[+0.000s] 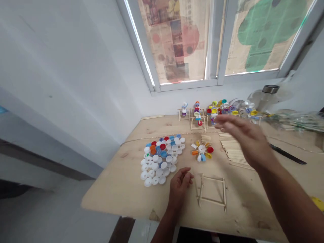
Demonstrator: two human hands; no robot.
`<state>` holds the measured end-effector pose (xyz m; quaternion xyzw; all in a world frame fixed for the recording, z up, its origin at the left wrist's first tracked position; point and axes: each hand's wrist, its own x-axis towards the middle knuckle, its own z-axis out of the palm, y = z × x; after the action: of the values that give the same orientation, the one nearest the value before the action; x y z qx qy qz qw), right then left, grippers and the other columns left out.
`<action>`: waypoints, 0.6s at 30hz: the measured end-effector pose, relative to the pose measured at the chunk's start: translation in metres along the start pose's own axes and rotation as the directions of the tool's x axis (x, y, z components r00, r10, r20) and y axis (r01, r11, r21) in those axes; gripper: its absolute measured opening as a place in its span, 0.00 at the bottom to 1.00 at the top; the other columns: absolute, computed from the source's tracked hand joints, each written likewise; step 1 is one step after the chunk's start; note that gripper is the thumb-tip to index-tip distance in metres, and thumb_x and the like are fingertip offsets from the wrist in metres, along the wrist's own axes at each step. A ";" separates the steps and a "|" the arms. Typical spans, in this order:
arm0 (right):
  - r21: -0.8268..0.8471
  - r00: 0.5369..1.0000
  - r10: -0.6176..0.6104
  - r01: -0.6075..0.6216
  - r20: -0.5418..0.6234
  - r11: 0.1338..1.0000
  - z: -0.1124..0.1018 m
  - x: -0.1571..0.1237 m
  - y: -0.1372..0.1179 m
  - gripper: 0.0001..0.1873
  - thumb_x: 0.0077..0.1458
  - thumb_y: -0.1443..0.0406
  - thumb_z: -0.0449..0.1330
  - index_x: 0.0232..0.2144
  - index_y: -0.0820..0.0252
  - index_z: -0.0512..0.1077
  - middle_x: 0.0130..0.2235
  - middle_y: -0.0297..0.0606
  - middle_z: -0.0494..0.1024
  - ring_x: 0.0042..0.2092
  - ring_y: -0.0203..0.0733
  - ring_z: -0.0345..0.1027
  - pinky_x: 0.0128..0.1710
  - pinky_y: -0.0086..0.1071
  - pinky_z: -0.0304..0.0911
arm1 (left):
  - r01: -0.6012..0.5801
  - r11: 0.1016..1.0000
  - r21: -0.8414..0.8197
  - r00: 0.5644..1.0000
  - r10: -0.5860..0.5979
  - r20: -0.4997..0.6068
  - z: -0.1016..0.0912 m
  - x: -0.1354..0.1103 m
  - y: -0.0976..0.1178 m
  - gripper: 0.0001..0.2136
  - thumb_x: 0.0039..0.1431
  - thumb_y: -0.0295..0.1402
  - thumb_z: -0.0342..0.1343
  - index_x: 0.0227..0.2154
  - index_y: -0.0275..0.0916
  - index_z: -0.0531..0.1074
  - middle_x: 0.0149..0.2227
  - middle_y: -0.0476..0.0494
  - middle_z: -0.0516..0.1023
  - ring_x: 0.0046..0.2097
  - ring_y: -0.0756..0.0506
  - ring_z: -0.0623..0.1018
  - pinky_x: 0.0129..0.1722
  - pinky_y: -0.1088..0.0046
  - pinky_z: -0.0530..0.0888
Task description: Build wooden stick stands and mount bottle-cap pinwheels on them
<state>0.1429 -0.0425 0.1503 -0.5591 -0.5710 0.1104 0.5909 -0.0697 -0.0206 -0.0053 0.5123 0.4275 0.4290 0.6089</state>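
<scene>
Left grip (181,183) half-curled, right grip (244,139) outstretched; stick frame (224,192) has its near bar (212,201) crosswise.

Daylight enters through the papered window (182,44), brightest at slits along its frame (223,57) (narrow glare there). Interior light moderate. Soft shadow noted on the tabletop (113,192) below the right hand (243,138), itself slightly blurred. Wide-angle stretching toward the picture's edges.

i can't read any word or number from here: the printed sheet (164,44) over the left window pane bears small characters near its top, too blurred to make out; the right-hand sheet (235,55) is no clearer.
</scene>
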 end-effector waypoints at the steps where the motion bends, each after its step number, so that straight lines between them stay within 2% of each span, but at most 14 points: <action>1: -0.178 0.999 0.023 -0.015 0.042 0.984 0.006 0.001 0.011 0.14 0.57 0.60 0.55 0.41 0.57 0.76 0.41 0.40 0.80 0.43 0.45 0.74 0.43 0.39 0.68 | -0.008 1.000 0.006 1.000 0.008 -0.004 0.000 0.000 -0.002 0.17 0.51 0.42 0.59 0.39 0.35 0.74 0.28 0.45 0.77 0.26 0.51 0.73 0.26 0.77 0.69; 3: -0.542 0.985 0.093 0.002 0.148 0.840 0.018 0.003 0.034 0.15 0.58 0.63 0.52 0.39 0.60 0.77 0.41 0.42 0.80 0.43 0.45 0.73 0.43 0.38 0.65 | -0.026 0.999 0.026 1.000 0.026 0.000 0.000 0.000 -0.005 0.15 0.52 0.41 0.59 0.38 0.35 0.74 0.28 0.45 0.77 0.26 0.51 0.72 0.27 0.77 0.69; 4: -0.684 0.964 0.108 0.092 0.243 0.723 0.025 0.004 0.045 0.16 0.59 0.65 0.50 0.41 0.60 0.77 0.44 0.43 0.79 0.45 0.45 0.72 0.45 0.36 0.63 | -0.036 0.999 0.038 0.999 0.035 0.005 0.000 -0.001 -0.006 0.15 0.52 0.41 0.58 0.38 0.35 0.74 0.28 0.45 0.77 0.26 0.51 0.72 0.28 0.76 0.69; 5: -0.766 0.927 0.127 0.210 0.354 0.607 0.031 0.004 0.054 0.17 0.61 0.66 0.48 0.40 0.59 0.77 0.44 0.42 0.79 0.46 0.43 0.71 0.44 0.34 0.61 | -0.046 0.998 0.050 0.999 0.045 0.011 0.000 -0.001 -0.007 0.15 0.53 0.40 0.58 0.38 0.35 0.74 0.29 0.45 0.77 0.27 0.51 0.72 0.28 0.76 0.69; 7: -0.789 0.881 0.152 0.312 0.449 0.529 0.042 0.003 0.065 0.15 0.60 0.67 0.50 0.34 0.59 0.77 0.40 0.43 0.80 0.44 0.44 0.70 0.43 0.34 0.58 | -0.063 0.995 0.072 0.998 0.061 0.023 0.000 -0.002 -0.010 0.14 0.54 0.40 0.57 0.39 0.35 0.74 0.30 0.45 0.77 0.28 0.51 0.73 0.29 0.76 0.70; 9: -0.789 0.854 0.168 0.356 0.492 0.501 0.049 0.003 0.069 0.12 0.57 0.69 0.53 0.29 0.61 0.77 0.36 0.45 0.80 0.43 0.46 0.69 0.42 0.36 0.55 | -0.072 0.993 0.090 0.997 0.070 0.030 0.000 -0.002 -0.011 0.14 0.54 0.39 0.56 0.39 0.35 0.74 0.30 0.44 0.77 0.28 0.50 0.73 0.30 0.75 0.70; 12: -0.800 0.829 0.203 0.392 0.521 0.455 0.054 0.001 0.073 0.10 0.54 0.71 0.56 0.27 0.63 0.77 0.35 0.47 0.79 0.43 0.48 0.68 0.42 0.38 0.52 | -0.078 0.991 0.105 0.997 0.075 0.032 0.000 -0.001 -0.014 0.14 0.55 0.39 0.55 0.39 0.35 0.74 0.30 0.44 0.77 0.29 0.50 0.73 0.30 0.75 0.70; 15: -0.812 0.822 0.235 0.386 0.518 0.439 0.058 -0.001 0.079 0.10 0.54 0.72 0.55 0.28 0.64 0.78 0.35 0.50 0.79 0.43 0.49 0.68 0.42 0.39 0.51 | -0.086 0.990 0.115 0.996 0.084 0.029 0.000 -0.001 -0.015 0.14 0.55 0.40 0.55 0.38 0.35 0.74 0.29 0.44 0.77 0.28 0.50 0.73 0.30 0.75 0.70; 18: -0.814 0.830 0.259 0.339 0.495 0.471 0.058 -0.005 0.087 0.11 0.53 0.72 0.55 0.28 0.64 0.77 0.35 0.50 0.79 0.43 0.49 0.68 0.43 0.39 0.51 | -0.096 0.988 0.120 0.995 0.093 0.023 0.000 -0.001 -0.016 0.14 0.55 0.40 0.55 0.38 0.35 0.75 0.29 0.44 0.77 0.28 0.50 0.73 0.29 0.75 0.70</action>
<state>0.1394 0.0157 0.0628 -0.7082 -0.7033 -0.0563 0.0263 -0.0690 -0.0232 -0.0207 0.5715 0.4227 0.4263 0.5594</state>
